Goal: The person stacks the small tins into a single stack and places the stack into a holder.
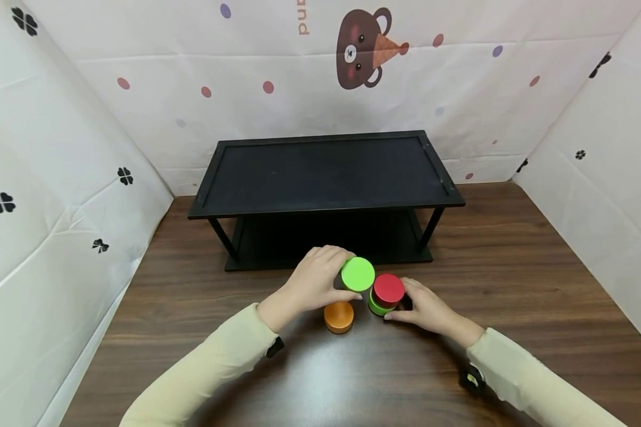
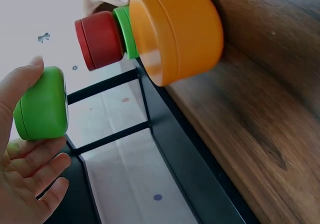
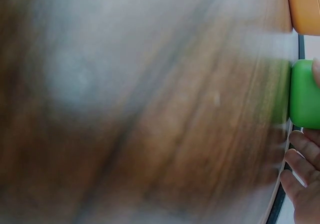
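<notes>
Between the left hand's [image 1: 320, 277] thumb and fingers sits a raised green cylinder [image 1: 358, 274], gripped by its sides, clear of the wood-grain counter [image 1: 320, 379]. Just to its right, the right hand [image 1: 427, 306] has thumb and fingers around a lower green cylinder [image 1: 375, 307], which stands on the counter with a red cylinder [image 1: 389, 289] stacked on top. Near the left thumb, an orange cylinder [image 1: 339, 317] stands on the counter. Farther out is a black 2-tier shelf [image 1: 326, 172], with a bear-printed white cloth [image 1: 299, 110] behind.
</notes>
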Demonstrator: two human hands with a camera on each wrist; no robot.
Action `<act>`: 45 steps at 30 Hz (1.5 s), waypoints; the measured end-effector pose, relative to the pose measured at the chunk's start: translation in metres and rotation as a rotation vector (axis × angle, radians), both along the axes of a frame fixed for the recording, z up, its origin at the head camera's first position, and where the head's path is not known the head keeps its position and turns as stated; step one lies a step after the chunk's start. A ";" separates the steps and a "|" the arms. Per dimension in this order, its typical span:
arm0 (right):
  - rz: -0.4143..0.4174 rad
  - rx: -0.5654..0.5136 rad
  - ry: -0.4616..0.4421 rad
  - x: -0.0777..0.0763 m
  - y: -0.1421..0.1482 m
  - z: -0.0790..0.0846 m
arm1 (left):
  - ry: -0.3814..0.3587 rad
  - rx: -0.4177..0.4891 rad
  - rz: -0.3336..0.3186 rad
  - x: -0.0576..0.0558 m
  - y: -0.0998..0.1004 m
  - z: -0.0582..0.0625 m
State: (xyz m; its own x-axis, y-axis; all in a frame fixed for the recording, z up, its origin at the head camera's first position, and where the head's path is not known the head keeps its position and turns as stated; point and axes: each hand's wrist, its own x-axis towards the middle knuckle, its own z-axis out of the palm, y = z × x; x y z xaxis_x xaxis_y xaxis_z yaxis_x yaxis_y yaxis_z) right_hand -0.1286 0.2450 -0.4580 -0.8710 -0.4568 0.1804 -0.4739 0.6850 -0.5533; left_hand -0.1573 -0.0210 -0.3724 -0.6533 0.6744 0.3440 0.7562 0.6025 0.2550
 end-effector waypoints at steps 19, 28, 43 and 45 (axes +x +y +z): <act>0.027 -0.007 0.044 0.000 0.000 -0.001 | -0.057 0.002 -0.038 0.000 0.032 -0.001; 0.031 -0.015 0.005 0.000 0.000 -0.001 | -0.087 0.015 -0.038 -0.002 0.039 -0.010; 0.029 -0.005 0.055 -0.001 0.002 -0.004 | -0.144 0.019 -0.064 -0.006 0.053 -0.018; 0.030 -0.003 0.052 -0.001 0.002 -0.005 | -0.151 0.021 -0.064 -0.007 0.054 -0.019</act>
State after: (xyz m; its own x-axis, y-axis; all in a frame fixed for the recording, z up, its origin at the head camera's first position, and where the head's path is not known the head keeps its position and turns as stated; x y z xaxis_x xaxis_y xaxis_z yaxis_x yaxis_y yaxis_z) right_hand -0.1296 0.2473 -0.4629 -0.8465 -0.4819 0.2264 -0.5222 0.6685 -0.5296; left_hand -0.1639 0.0327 -0.3912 -0.6544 0.7104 0.2591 0.7451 0.5475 0.3809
